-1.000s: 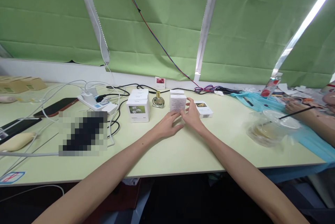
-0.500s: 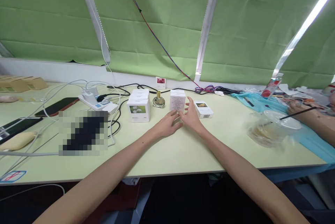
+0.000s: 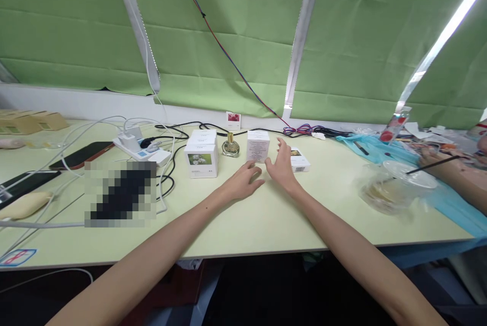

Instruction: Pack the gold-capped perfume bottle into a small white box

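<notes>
A white printed box stands upright near the middle of the table. My left hand is open just in front of it, fingertips near its lower front edge; I cannot tell whether they touch it. To the right of that box, my right hand is open with its fingers curved and holds nothing. It partly covers a flat white box with a yellow flower picture. Further left are a glass perfume bottle with a gold cap and white boxes lined up, the front one showing white flowers.
A power strip with cables and phones lies on the left. At the right stand a lidded plastic cup with a dark straw and a knife on blue plastic. Another person's arm rests there. A small picture card leans at the back.
My right hand has moved a little to the right, away from the upright box and over part of the flat box. My left hand has hardly moved.
</notes>
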A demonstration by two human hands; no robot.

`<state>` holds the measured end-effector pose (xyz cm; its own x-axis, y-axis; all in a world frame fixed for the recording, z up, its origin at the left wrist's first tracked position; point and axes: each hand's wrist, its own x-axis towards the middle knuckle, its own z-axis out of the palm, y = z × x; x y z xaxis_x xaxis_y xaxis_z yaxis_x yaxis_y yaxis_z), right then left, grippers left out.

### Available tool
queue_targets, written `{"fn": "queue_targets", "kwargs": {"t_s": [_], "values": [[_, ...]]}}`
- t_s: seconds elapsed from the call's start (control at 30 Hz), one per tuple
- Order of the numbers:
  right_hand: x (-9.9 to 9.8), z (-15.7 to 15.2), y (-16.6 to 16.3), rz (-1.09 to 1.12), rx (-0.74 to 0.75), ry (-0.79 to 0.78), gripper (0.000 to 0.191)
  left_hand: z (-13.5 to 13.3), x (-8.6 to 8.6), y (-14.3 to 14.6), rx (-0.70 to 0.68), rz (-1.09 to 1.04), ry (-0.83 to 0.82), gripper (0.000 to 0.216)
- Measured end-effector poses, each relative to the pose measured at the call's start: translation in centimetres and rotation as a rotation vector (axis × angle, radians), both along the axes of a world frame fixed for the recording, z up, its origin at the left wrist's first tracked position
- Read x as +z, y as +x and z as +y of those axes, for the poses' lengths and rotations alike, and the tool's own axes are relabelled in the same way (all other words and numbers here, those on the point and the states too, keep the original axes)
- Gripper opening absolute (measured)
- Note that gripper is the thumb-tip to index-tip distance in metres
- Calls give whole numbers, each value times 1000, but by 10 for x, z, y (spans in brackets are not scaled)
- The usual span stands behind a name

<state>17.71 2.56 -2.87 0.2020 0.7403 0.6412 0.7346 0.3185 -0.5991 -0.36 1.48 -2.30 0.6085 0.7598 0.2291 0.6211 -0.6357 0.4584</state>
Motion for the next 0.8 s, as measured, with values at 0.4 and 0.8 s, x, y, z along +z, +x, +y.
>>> {"fn": "queue_targets", "kwargs": {"t_s": [0.4, 0.8], "values": [[15, 8, 52, -241, -423, -427, 61, 3, 1, 3, 39, -121, 105, 25], [16, 6, 48, -184, -329, -525, 70, -2, 5, 4, 51, -70, 58, 27]]}}
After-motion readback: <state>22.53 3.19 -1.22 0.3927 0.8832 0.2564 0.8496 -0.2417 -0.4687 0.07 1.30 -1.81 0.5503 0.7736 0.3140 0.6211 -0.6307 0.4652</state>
